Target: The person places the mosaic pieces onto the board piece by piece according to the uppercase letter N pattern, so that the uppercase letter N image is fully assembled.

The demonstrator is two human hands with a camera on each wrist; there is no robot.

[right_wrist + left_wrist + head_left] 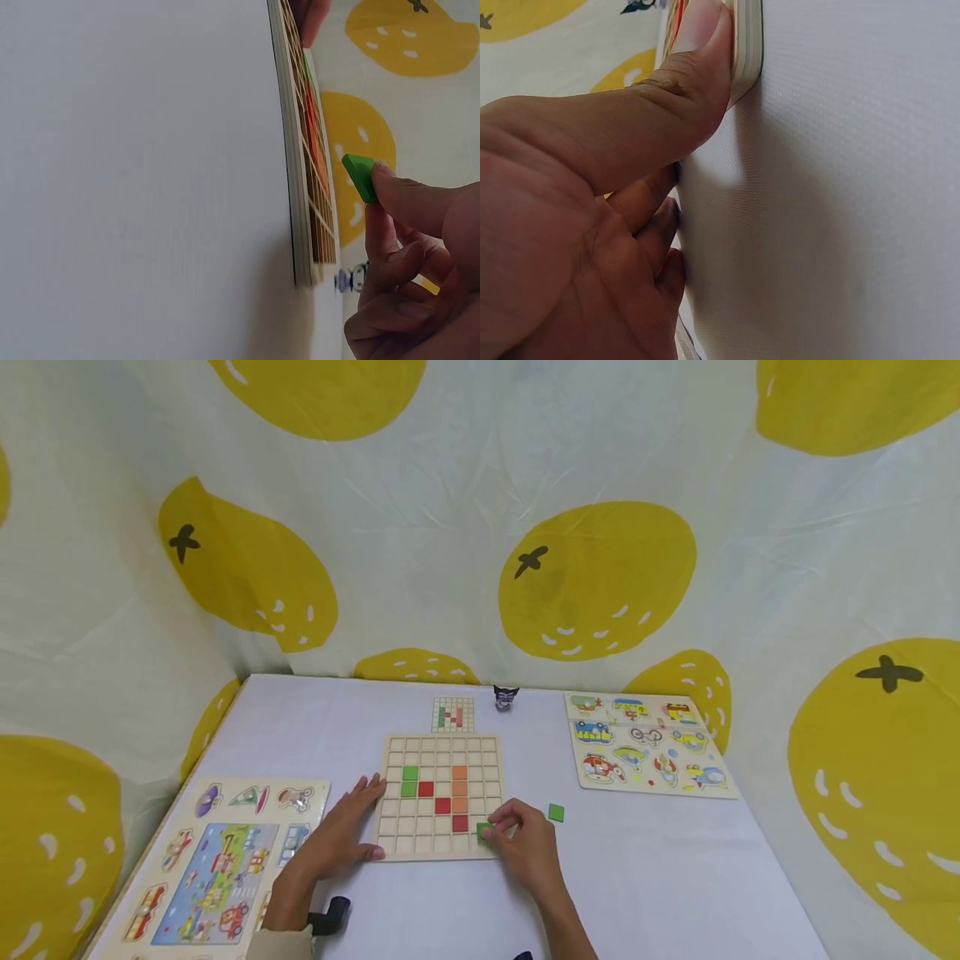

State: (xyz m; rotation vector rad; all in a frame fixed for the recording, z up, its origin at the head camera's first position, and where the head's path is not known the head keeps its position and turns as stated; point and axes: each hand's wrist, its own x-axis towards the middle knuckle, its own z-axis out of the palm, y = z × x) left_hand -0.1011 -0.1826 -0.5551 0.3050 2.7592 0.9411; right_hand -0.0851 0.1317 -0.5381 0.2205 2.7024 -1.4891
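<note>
A wooden grid board [431, 843] lies in the middle of the table. In its cells sit two green tiles [409, 772], three red tiles [443, 806] and an orange column [459, 781]. My right hand [528, 852] pinches a green square tile [361, 176] between thumb and fingertip; the right wrist view has it raised off the board, over the lower right cells. My left hand [337, 835] rests at the board's left side, fingers extended, and its thumb [697, 45] touches the board's edge. Another green tile [556, 812] lies on the table, right of the board.
Behind the board lies a small pattern card [453, 714], with a dark figurine [506, 698] to its right. One picture puzzle board [645, 743] lies at the back right, another [217, 868] at the left, close to my left arm. A lemon-print curtain [420, 568] hangs behind.
</note>
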